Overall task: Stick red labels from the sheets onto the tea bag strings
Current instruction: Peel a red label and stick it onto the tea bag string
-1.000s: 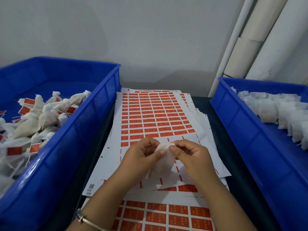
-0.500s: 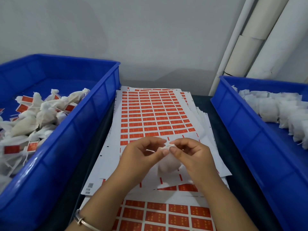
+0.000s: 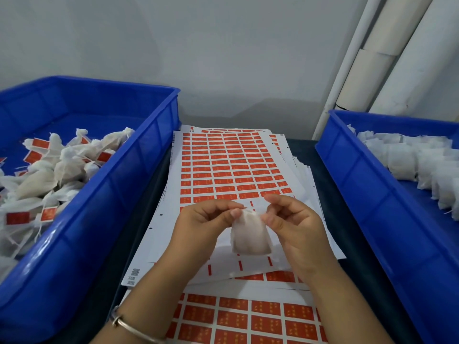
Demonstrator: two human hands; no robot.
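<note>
Since half a second ago, I see the tea bag (image 3: 249, 234) hanging lower between the hands, its full body exposed. Its string is too fine to resolve, and I cannot make out a label on it. My left hand (image 3: 206, 227) pinches the bag's top corner from 9 o'clock; my right hand (image 3: 295, 224) pinches it from 3 o'clock, fingertips nearly together. Directly beneath lies the label sheet (image 3: 223, 170), red labels running toward 12 o'clock. At 9 o'clock the left blue bin (image 3: 104, 207) holds labelled bags, cut off by the frame; at 3 o'clock the right blue bin (image 3: 372, 194) holds plain bags. White pipes (image 3: 387, 50) stand at 1 o'clock against a grey wall (image 3: 198, 45).
</note>
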